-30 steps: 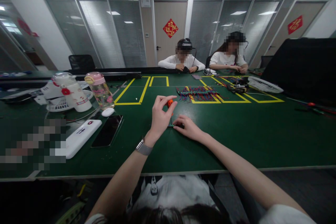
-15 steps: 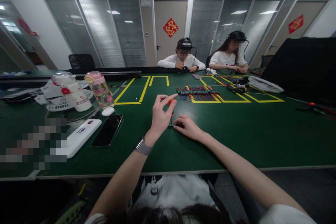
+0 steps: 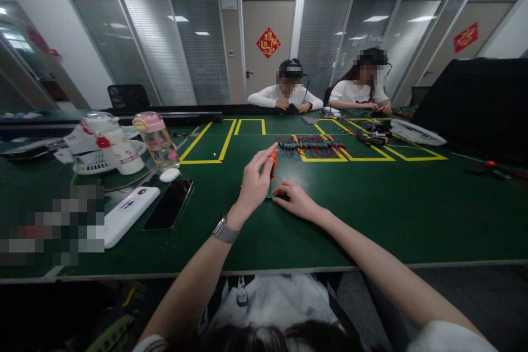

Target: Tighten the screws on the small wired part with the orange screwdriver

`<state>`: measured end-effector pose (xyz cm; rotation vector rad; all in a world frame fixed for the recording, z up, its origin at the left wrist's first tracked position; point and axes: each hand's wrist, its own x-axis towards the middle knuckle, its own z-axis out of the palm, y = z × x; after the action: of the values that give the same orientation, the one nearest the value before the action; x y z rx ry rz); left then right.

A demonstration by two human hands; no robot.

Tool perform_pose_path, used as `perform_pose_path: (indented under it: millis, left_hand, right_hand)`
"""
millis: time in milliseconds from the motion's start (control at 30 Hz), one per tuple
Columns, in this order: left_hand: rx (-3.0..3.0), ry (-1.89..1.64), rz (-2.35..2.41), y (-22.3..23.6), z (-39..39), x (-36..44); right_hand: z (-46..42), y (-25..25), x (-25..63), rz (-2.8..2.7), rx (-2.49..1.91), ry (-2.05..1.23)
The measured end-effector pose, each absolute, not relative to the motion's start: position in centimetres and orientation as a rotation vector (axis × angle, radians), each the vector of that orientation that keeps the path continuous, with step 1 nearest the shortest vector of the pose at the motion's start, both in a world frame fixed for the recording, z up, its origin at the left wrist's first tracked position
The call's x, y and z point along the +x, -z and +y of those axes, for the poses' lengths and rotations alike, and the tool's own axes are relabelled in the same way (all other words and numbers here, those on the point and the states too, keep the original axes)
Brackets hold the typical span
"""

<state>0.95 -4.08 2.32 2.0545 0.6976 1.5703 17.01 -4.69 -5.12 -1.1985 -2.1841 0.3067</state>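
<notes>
My left hand (image 3: 256,180) is closed around the orange and black handle of an upright screwdriver (image 3: 274,166), thumb and fingers pressed along its sides. The thin shaft points straight down onto a small green circuit board (image 3: 269,196) on the table. From the right, my right hand (image 3: 297,201) pinches the board's edge, with curled fingers low over the tabletop. A dark part under these fingers is mostly hidden. Beyond both hands lies a row of green boards with red and blue wires (image 3: 311,146).
To the left are a phone (image 3: 169,205), a white power bank (image 3: 130,215), a pink-lidded bottle (image 3: 157,140) and a white bottle (image 3: 122,148). Yellow tape (image 3: 202,162) marks the green table (image 3: 371,214). Two people sit across it. A black screen-like panel (image 3: 482,110) stands right.
My left fingers have shifted on the screwdriver, from a spread thumb-and-finger grip to straighter fingers held closer together. More of the orange handle shows. My right hand stays on the board.
</notes>
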Motion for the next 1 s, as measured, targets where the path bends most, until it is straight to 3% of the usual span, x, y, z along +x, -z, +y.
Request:
perform_pose_path:
  millis: [233, 467, 1000]
  left_hand:
    - [2.071, -1.718, 0.918, -2.47, -4.10, 0.81]
    - [2.037, -1.565, 0.699, -2.23, -4.08, 1.03]
    - [2.123, -1.712, 0.920, -2.72, -4.45, 0.85]
  right_hand:
    - [-4.73, 5.13, 17.04, -2.177, -1.200, -0.313]
    - [-4.79, 4.91, 16.94, -2.193, -1.215, -0.313]
    - [-4.75, 5.09, 17.07, -2.176, -1.211, -0.312]
